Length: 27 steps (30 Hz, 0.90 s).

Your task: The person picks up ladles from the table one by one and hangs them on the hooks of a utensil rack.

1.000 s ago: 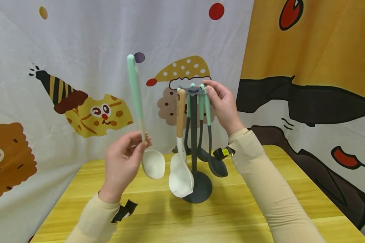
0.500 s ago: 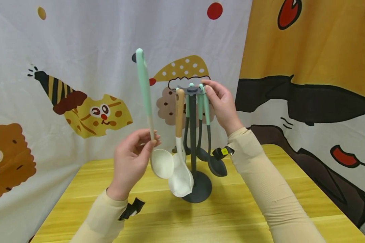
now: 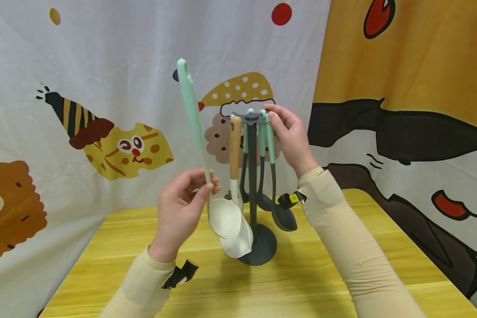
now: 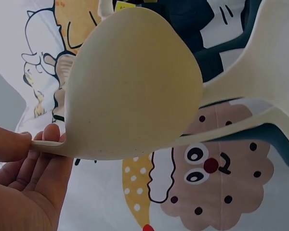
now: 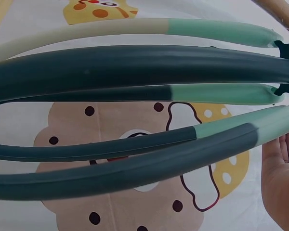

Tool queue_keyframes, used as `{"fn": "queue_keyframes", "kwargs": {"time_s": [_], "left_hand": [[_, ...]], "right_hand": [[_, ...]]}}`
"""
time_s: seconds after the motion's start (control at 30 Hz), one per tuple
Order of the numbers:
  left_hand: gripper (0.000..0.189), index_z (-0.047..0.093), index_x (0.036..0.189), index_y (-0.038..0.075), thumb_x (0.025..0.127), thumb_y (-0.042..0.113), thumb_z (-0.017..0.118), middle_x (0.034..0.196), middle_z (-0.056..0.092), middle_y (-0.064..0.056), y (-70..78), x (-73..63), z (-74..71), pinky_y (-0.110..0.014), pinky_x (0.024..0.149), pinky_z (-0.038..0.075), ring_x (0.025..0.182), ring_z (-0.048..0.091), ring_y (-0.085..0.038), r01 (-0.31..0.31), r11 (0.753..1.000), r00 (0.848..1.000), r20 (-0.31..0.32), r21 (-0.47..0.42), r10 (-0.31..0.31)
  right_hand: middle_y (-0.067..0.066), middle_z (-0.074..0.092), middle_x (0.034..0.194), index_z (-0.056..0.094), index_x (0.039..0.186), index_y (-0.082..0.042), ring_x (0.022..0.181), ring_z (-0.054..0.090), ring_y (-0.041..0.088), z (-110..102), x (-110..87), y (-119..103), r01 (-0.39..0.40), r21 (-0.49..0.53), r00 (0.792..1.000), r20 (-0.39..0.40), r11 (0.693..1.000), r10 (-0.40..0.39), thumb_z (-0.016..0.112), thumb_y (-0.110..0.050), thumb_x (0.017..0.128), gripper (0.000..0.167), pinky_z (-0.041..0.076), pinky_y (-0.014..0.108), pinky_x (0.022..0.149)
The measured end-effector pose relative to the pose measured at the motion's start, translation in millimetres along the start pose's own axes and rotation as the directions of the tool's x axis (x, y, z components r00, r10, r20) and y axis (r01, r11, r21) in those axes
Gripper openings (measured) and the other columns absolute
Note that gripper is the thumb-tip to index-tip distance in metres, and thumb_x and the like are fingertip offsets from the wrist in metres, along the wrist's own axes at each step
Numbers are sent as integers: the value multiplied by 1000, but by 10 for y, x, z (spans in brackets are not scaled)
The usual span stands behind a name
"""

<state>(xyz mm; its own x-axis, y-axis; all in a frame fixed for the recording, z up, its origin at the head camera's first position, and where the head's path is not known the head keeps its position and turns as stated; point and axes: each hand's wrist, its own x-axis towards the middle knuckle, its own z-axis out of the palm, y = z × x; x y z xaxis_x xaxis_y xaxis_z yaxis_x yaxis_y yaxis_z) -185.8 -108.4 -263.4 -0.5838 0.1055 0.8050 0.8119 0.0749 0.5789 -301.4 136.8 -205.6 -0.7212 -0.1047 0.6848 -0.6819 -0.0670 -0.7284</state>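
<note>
My left hand (image 3: 183,207) pinches the pale shaft of a ladle (image 3: 190,106) low down, near its bowl. Its mint handle points up, leaning left. The cream bowl (image 4: 135,82) fills much of the left wrist view. In the head view that bowl covers part of a white ladle (image 3: 235,150) with a wooden handle, hanging from a dark utensil rack (image 3: 253,176). Whether the two bowls touch, I cannot tell. My right hand (image 3: 292,137) pinches the rack's top at its right edge, beside a hanging mint handle (image 5: 282,122); its fingertips are partly hidden.
Several dark utensils with mint handles hang on the rack, among them a dark spoon (image 3: 284,217) at the right. The rack's round base (image 3: 264,251) stands on a yellow wood-grain table (image 3: 322,274). A printed curtain (image 3: 115,66) hangs behind.
My left hand has moved right with the ladle, bringing its bowl in front of the hanging white one. The ladle now leans more to the left. My right hand has stayed put.
</note>
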Motion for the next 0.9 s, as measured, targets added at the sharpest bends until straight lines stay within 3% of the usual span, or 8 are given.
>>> {"fn": "queue_keyframes", "kwargs": {"time_s": [0.4,0.57,0.7,0.9], "left_hand": [[19,64,110,-8,92,-11,62,98,69,-22,-16,-74,156,-38,80,58,83,71,-19,104,989,994,1,-103,-105],[19,64,112,-9,92,-9,62,99,70,-20,-26,-95,234,-39,81,58,84,72,-20,135,982,991,23,-135,-133],[21,62,113,-13,92,-9,62,99,68,-24,-47,-105,295,-40,80,58,85,72,-21,149,971,989,49,-187,-142],[21,63,115,-8,94,-7,61,101,68,-24,-66,-125,377,-41,81,58,85,72,-23,204,955,978,76,-214,-192]], "right_hand": [[3,64,117,54,136,5,103,63,15,-1,2,13,7,6,1000,-7,1000,-7,50,-18,105,39,51,29,93],[3,64,117,54,136,5,104,63,15,5,2,13,11,8,1000,-5,1000,-11,50,-18,105,39,51,30,92],[3,64,118,53,136,6,104,63,16,5,4,20,14,4,1000,-3,1000,-14,50,-18,105,40,51,30,93],[3,64,117,53,136,7,103,63,16,1,6,26,17,-1,1000,-5,1000,-17,50,-18,105,40,51,30,93]]}}
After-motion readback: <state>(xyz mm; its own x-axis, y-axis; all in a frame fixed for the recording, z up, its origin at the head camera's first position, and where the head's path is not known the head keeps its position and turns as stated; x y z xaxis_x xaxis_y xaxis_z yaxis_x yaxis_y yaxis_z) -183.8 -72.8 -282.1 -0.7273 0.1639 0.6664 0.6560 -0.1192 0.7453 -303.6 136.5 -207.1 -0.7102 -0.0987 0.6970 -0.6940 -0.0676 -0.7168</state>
